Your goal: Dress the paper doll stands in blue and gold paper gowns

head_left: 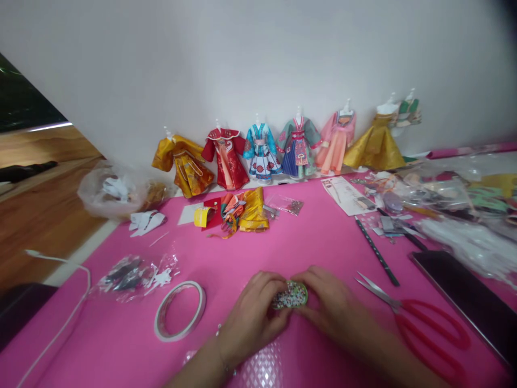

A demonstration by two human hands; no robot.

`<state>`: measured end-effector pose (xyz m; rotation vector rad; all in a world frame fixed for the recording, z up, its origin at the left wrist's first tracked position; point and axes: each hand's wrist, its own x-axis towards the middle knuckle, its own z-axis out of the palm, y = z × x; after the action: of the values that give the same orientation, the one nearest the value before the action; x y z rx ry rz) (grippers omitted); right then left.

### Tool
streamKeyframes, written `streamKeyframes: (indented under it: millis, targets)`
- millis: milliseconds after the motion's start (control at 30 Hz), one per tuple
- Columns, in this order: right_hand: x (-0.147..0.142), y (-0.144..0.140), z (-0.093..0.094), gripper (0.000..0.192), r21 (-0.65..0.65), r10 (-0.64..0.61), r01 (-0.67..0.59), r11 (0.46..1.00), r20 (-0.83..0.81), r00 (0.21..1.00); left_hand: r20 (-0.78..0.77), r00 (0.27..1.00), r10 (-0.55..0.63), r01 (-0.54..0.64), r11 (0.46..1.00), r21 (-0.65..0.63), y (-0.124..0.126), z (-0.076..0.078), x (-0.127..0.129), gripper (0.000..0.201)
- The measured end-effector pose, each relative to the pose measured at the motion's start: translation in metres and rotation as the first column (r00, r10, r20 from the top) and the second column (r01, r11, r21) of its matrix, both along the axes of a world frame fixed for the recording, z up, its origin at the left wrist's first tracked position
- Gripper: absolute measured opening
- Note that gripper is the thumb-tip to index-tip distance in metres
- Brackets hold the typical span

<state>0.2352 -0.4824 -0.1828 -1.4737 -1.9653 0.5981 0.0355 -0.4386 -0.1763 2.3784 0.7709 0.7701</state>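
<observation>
My left hand [252, 315] and my right hand [337, 310] meet low in the middle of the pink table [315, 242]. Together they pinch a small patterned paper piece [291, 295] with a green rim and a speckled floral print. Both sets of fingertips press on its edges from either side. A roll of double-sided tape [180, 311] lies just left of my left hand. Red-handled scissors [420, 320] lie shut just right of my right hand.
Several paper dresses on tiny mannequins [283, 145] line the white wall. Folded coloured papers [238, 213], plastic bags [135, 272], a black pencil [376, 250], a dark tablet [464, 296] and a cluttered pile at the right [452, 199] surround the hands. A white cable [60, 318] runs along the left edge.
</observation>
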Motion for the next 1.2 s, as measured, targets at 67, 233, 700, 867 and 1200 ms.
streamKeyframes:
  millis: [67,233,700,867,1200]
  targets:
    - [0.0,0.001,0.001,0.021,-0.027,0.013,-0.013,1.0,-0.009,1.0,0.0,1.0,-0.005,0.005,1.0,0.004,0.001,0.0,0.0,0.033]
    - [0.0,-0.001,0.001,0.025,-0.034,-0.009,0.01,0.999,0.012,1.0,-0.019,1.0,-0.002,0.002,1.0,0.022,0.001,0.002,0.001,0.033]
    - [0.0,-0.001,-0.005,0.029,0.012,-0.025,0.025,1.0,0.041,0.999,-0.066,0.997,-0.03,0.031,0.999,0.014,0.001,0.002,0.002,0.034]
    - [-0.001,-0.002,-0.004,0.028,-0.022,-0.015,0.015,1.0,0.018,1.0,-0.096,0.995,-0.036,0.036,0.999,-0.001,0.0,0.002,0.002,0.033]
    - [-0.005,-0.001,-0.006,0.029,-0.018,-0.033,0.034,0.999,0.036,0.999,-0.061,0.998,-0.033,0.027,0.995,-0.1,0.001,-0.003,-0.001,0.045]
